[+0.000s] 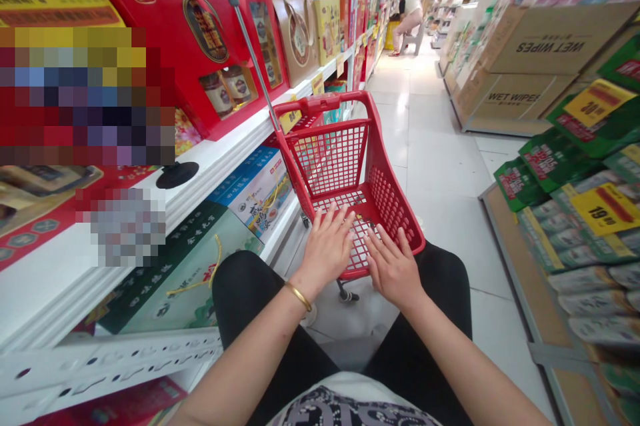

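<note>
A red plastic shopping cart with perforated sides stands right in front of my knees. Over its near end my left hand is stretched out, palm down, fingers a little apart, with a gold bangle at the wrist. Beside it, my right hand is likewise palm down with spread fingers. Neither hand holds anything. Whether the palms touch the cart's edge I cannot tell. A few small dark things lie on the basket's floor, too small to name. The cart's long grey handle pole rises toward the upper left.
On my left, a white shelf carries red gift boxes, with more boxes below. Wet wipes cartons and green packs line the right. Along the tiled aisle, a person sits on a stool far ahead.
</note>
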A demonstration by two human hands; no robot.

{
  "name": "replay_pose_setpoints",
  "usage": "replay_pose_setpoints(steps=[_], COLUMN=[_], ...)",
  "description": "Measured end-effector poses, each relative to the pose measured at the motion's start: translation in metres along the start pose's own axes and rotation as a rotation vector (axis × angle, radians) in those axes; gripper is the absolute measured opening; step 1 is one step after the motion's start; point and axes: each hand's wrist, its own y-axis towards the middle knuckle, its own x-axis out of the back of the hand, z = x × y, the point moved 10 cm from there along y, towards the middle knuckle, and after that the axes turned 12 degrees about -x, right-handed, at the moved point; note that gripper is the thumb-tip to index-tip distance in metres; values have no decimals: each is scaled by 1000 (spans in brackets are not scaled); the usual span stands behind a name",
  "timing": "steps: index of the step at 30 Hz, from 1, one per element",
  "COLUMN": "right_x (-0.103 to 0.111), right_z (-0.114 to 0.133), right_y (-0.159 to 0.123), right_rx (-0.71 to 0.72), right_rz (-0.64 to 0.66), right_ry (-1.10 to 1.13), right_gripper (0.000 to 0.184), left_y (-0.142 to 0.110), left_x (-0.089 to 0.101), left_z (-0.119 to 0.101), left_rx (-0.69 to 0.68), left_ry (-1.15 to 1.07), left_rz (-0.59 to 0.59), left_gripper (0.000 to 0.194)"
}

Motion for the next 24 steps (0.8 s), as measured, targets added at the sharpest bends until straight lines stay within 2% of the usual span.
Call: replay_pose_setpoints(steps=[5, 7, 10, 13, 15, 17, 21, 24], right_x=[12, 13, 7, -1, -1, 3, 12, 9], right_z=[-36, -42, -27, -1, 4, -6, -40, -34], right_y=[1, 0, -2, -2, -2, -1, -2, -3], right_rx=[-63, -106, -124, -66, -23, -28, -130, -126], right_rz=[-52, -72, -78, -29, -3, -6, -70, -71], right_ry=[-12, 5, 55, 80, 85, 77, 47, 74], right_gripper=[45, 41, 36, 36, 36, 37, 39, 38], left_y=[3, 4, 3, 0, -2, -3, 1, 3], left_x=[-1, -1, 1, 4, 6, 8, 8, 6], left_z=[0, -3, -4, 0, 3, 2, -4, -6], left_rx=[10, -1, -16, 0, 13, 15, 6, 8], left_ry=[-6, -8, 1, 26, 43, 49, 36, 30], left_rz=[-14, -18, -21, -9, 0, 1, -5, -3], left_gripper=[50, 50, 49, 48, 49, 52, 56, 53])
